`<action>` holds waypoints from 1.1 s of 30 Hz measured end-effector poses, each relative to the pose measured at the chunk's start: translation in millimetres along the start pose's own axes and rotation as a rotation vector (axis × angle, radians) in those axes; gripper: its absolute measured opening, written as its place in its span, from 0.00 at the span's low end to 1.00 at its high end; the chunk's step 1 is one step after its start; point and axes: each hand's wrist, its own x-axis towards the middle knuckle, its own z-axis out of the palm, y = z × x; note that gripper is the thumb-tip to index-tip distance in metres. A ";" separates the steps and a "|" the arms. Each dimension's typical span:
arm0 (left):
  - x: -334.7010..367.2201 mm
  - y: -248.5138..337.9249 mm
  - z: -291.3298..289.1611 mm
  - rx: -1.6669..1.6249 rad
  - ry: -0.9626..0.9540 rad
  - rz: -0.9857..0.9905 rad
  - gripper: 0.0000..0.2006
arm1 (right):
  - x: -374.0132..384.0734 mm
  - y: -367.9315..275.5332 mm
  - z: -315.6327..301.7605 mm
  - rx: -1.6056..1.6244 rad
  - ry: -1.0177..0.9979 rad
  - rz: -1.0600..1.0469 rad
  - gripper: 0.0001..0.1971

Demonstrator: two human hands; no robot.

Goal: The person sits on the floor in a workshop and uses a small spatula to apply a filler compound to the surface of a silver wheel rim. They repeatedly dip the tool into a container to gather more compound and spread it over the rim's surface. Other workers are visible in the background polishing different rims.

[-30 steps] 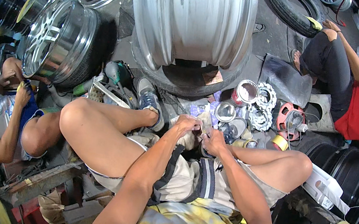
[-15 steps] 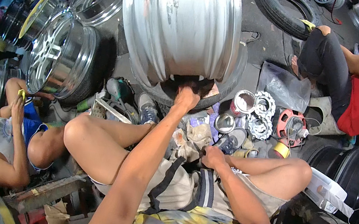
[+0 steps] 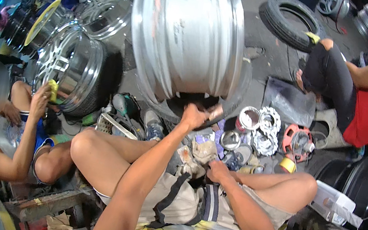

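Left hand (image 3: 193, 116) near round, silvery metal rim (image 3: 192, 42).

Black corners, curved fisheye edges

The head camera is looking steeply down and forward from close above the wearer's lap (image 3: 186, 199), framing the wheel (image 3: 188, 37) ahead.

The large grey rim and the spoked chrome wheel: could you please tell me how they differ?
The large grey rim looks mostly dull; the spoked chrome wheel is mirror-bright. The rim appears bigger in view than the wheel. The rim shows mainly its barrel, while the wheel also shows its spoked face. Both are round and metallic.
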 end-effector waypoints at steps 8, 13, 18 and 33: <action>-92.1 92.5 -97.6 0.270 -0.226 0.390 0.10 | 20.0 26.7 32.2 -0.151 0.343 -0.248 0.20; -128.0 165.4 -195.1 0.013 -0.254 0.352 0.08 | -1.5 2.7 -5.6 -0.062 0.333 -0.264 0.18; -112.0 192.1 -272.4 -0.448 -0.040 0.433 0.06 | -26.1 -37.6 -78.5 0.206 0.412 -0.272 0.12; -112.0 178.4 -285.5 -0.721 -0.108 0.183 0.08 | -73.3 -226.4 -342.9 -0.193 1.160 -0.958 0.18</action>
